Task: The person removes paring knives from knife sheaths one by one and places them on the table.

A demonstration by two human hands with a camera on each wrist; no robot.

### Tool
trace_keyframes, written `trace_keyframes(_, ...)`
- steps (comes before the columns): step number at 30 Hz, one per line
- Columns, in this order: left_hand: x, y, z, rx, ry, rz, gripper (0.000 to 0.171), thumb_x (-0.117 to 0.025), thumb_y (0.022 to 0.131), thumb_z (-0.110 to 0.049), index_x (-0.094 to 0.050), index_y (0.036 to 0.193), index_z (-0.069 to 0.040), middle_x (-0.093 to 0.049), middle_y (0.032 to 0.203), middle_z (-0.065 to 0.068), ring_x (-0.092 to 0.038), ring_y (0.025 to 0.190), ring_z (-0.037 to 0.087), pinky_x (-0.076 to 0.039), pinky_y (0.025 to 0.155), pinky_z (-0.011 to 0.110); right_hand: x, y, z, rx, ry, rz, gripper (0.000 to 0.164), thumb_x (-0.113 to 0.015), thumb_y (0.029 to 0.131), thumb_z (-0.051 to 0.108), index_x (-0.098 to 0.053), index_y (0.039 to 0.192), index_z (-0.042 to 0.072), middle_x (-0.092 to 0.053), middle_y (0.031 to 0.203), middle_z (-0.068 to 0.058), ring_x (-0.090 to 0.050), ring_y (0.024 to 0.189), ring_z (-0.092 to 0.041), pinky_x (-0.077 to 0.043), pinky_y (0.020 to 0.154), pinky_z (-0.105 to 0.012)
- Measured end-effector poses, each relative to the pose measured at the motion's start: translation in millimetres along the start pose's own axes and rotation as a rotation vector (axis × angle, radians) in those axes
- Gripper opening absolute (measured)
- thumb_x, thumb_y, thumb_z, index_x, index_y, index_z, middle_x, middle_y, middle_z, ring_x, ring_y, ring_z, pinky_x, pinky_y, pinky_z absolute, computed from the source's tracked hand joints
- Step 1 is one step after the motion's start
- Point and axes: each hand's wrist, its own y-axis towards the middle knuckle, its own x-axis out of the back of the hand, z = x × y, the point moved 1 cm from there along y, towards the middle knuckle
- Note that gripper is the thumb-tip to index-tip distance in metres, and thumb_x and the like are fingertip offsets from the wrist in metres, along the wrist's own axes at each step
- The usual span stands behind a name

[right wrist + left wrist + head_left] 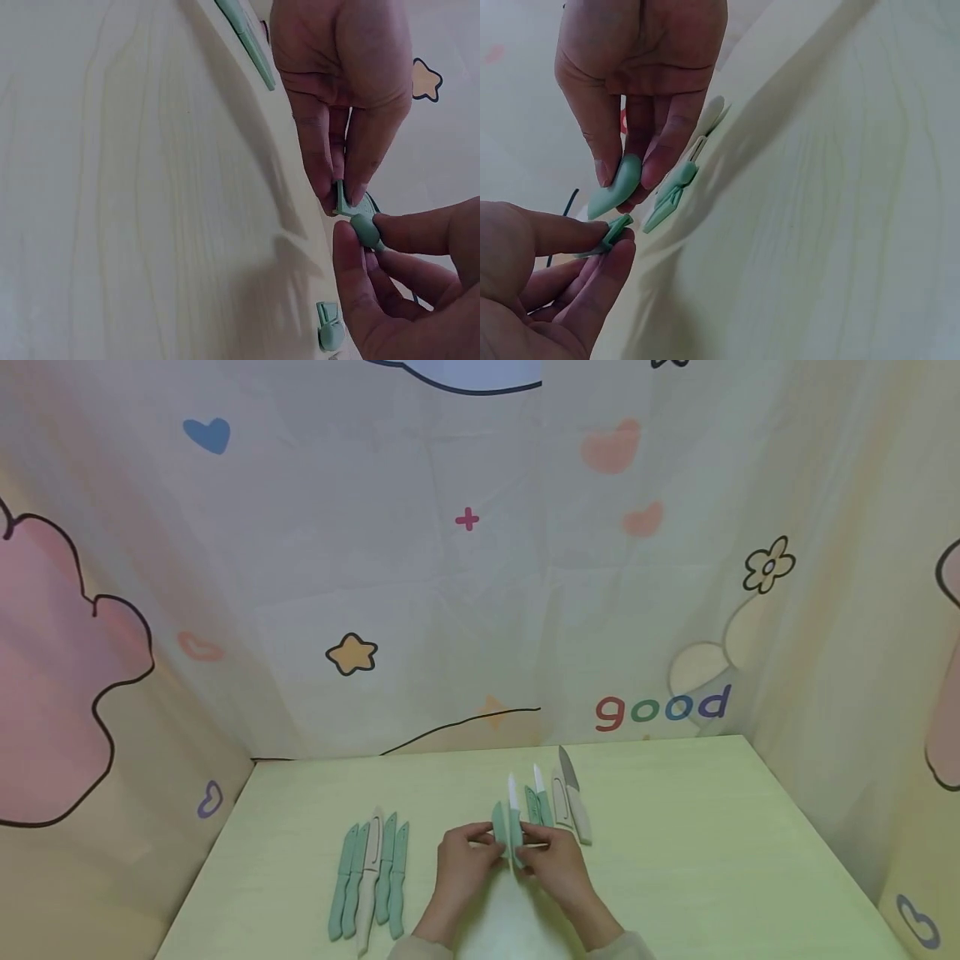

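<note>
Near the front middle of the table, my left hand (pixel 463 864) pinches a green blade sheath (pixel 498 821) between thumb and fingers. My right hand (pixel 558 867) grips a paring knife by its green handle (pixel 515 828), its white blade (pixel 512 790) pointing away from me. Sheath and knife stand upright side by side, apart at the top. In the left wrist view the handle's rounded end (pixel 619 187) shows in the right fingers, above the sheath (pixel 609 236). The right wrist view has the sheath (pixel 352 202) just behind the handle end (pixel 365 230); whether they touch, I cannot tell.
Left of my hands lie several sheathed green knives (pixel 347 881) and a sheathed beige knife (pixel 367 893) in a row. Behind my right hand lie an unsheathed green knife (pixel 544 806), a green sheath (pixel 532 806), a beige sheath (pixel 561 802) and a grey-bladed beige knife (pixel 577 810).
</note>
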Motion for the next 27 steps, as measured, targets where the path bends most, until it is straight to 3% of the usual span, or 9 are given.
trace_keyframes(9, -3.2, 10.5, -0.4, -0.018, 0.121, -0.075, 0.031, -0.077, 0.076, -0.008, -0.071, 0.105, 0.002, -0.071, 0.073, 0.003, -0.062, 0.058, 0.009, -0.057, 0.058, 0.029, -6, 5, 2, 0.038, -0.223, -0.134, 0.033, -0.07, 0.079, -0.004, -0.066, 0.111, -0.008, -0.071, 0.093, -0.021, -0.066, 0.066, -0.017, -0.061, 0.057, -0.029)
trace_keyframes(15, -6.9, 17.9, 3.1, -0.047, 0.233, -0.118, 0.027, -0.076, 0.073, -0.009, -0.074, 0.099, -0.001, -0.071, 0.07, -0.001, -0.06, 0.063, 0.008, -0.058, 0.063, 0.034, -12, 9, 2, 0.069, -0.409, -0.205, 0.028, -0.075, 0.076, 0.004, -0.073, 0.104, 0.0, -0.074, 0.086, -0.01, -0.065, 0.077, -0.017, -0.057, 0.061, -0.035)
trace_keyframes(27, -15.1, 26.6, -0.5, -0.06, 0.333, -0.153, 0.03, -0.071, 0.067, -0.002, -0.073, 0.097, 0.001, -0.069, 0.069, 0.0, -0.057, 0.059, 0.009, -0.056, 0.054, 0.032, -17, 15, -1, 0.076, -0.521, -0.208, 0.022, -0.073, 0.076, 0.005, -0.076, 0.097, 0.006, -0.073, 0.082, -0.006, -0.064, 0.074, -0.019, -0.055, 0.058, -0.038)
